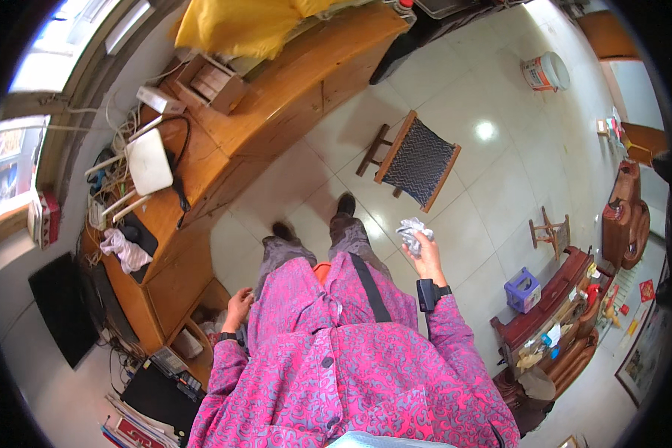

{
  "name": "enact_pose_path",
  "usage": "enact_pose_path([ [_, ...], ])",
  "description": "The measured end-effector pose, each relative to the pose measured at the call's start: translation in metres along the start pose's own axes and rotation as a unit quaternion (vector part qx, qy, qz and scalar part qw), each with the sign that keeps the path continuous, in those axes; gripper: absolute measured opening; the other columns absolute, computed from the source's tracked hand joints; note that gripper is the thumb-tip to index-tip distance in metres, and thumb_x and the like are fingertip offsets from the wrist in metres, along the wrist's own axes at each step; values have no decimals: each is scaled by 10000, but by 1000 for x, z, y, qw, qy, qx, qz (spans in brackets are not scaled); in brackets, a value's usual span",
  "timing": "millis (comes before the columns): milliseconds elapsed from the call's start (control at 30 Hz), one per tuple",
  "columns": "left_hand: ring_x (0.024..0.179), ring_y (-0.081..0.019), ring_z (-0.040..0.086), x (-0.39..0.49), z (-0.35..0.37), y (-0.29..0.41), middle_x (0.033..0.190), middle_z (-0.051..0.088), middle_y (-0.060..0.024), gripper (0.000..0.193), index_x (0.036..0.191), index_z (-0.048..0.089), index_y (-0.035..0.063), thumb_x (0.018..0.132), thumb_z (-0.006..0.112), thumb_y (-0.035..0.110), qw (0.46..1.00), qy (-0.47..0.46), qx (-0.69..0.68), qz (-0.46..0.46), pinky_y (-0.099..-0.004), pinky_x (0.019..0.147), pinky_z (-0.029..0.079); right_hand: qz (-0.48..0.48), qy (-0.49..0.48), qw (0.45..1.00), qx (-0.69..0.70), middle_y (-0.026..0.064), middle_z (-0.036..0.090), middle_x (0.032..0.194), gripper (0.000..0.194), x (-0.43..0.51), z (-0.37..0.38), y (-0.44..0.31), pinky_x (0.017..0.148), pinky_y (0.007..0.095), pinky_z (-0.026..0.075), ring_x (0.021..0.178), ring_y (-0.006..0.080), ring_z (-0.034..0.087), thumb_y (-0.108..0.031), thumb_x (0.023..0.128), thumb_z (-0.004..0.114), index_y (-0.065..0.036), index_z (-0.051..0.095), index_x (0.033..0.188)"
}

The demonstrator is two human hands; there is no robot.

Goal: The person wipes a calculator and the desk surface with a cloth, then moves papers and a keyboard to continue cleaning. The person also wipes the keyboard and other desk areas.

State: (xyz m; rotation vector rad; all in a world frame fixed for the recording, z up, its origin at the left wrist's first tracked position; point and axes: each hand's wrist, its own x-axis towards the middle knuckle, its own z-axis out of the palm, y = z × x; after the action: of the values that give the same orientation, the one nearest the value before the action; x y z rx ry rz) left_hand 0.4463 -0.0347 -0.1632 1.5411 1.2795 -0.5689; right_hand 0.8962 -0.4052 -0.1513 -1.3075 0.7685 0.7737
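Note:
My right hand holds a crumpled grey-and-white cloth out over the tiled floor. Relaxed beside my left thigh, my left hand has loosely bent fingers and shows nothing in it. Ahead of me on the floor is a wooden folding stool with a dark woven seat. Along my left side runs a wooden cabinet. On its near end a pale cloth lies over a black mat, close to a white router with several antennas.
Beyond the router are a small white box, an open cardboard box and a yellow cloth. At right stand a white bucket, a smaller folding stool, a purple plastic stool and a cluttered reddish-brown table.

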Motion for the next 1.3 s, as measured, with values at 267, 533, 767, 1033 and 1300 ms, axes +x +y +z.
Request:
enact_pose_path([
  [267, 894, -161, 702, 44, -21, 29, 1051, 724, -111, 411, 1317, 614, 44, 949, 660, 221, 997, -67, 36, 18, -296, 709, 539, -13, 77, 991, 107, 77, 718, 961, 322, -10, -55, 6, 622, 354, 610, 775, 208, 703, -141, 912, 678, -96, 614, 1224],
  [533, 827, -157, 700, 124, -67, 64, 1020, 722, -99, 365, 1282, 637, 28, 960, 630, 198, 998, -8, 42, 36, -290, 651, 541, -17, 104, 977, 183, 101, 723, 1037, 271, -47, -73, 23, 728, 391, 599, 877, 251, 706, -176, 947, 646, -61, 629, 1192],
  [767, 835, -158, 703, 124, -10, 106, 1031, 710, -88, 362, 1282, 626, 35, 960, 628, 199, 999, -36, 23, 20, -286, 653, 547, -19, 122, 958, 257, 102, 719, 1033, 262, -23, -148, 8, 728, 380, 598, 876, 256, 703, -183, 950, 645, -64, 630, 1183],
  [1033, 795, -166, 717, 67, 149, 164, 957, 726, -84, 327, 1234, 649, 38, 944, 623, 187, 987, -65, 133, -69, -303, 627, 554, -1, 133, 950, 282, 90, 705, 1007, 267, 1, -298, -28, 700, 399, 606, 847, 225, 689, -193, 946, 651, -76, 613, 1183],
  [1300, 890, -247, 729, 45, 317, 267, 1013, 747, -153, 340, 1225, 666, 74, 928, 663, 239, 946, -113, 263, 154, -360, 757, 579, 57, 239, 928, 280, 43, 680, 1085, 269, -7, -476, -53, 751, 417, 579, 929, 206, 651, -233, 935, 664, -141, 628, 1185],
])
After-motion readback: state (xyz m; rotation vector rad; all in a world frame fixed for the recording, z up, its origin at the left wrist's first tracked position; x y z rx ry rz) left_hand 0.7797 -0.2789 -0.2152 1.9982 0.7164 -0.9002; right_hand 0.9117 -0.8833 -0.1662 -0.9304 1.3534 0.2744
